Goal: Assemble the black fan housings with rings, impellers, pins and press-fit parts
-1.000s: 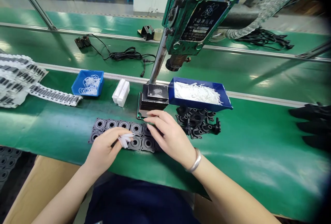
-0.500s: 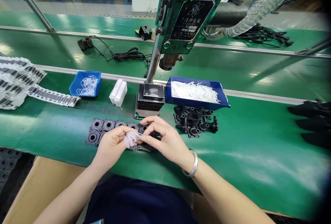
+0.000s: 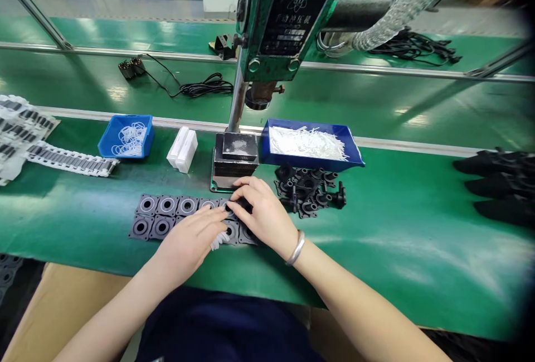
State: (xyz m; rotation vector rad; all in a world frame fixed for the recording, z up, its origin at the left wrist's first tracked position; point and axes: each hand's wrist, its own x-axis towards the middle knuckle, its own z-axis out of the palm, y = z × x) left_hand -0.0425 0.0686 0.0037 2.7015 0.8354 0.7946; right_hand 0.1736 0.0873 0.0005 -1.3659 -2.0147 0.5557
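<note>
Two rows of black square parts with round holes [image 3: 167,204] lie on the green bench, and pale rings sit round the holes of several in the back row. My left hand [image 3: 190,242] is held palm down over the front row. A bundle of white rings [image 3: 219,240] shows beneath its fingers, closed on it. My right hand [image 3: 265,214] reaches in from the right, fingers curled down onto a back-row part near the left fingertips. Whatever lies between its thumb and fingers is hidden.
Behind the hands stands a green press [image 3: 288,22] over a black metal block [image 3: 239,147]. A blue bin of white rings [image 3: 134,139], white boxes [image 3: 183,150], a blue bin of white strips [image 3: 307,144] and a pile of black fittings [image 3: 311,189] surround it.
My hands have come down from holding the ring bundle together in the air onto the black parts. The left hand has turned palm down over the bundle; the right has left it.
</note>
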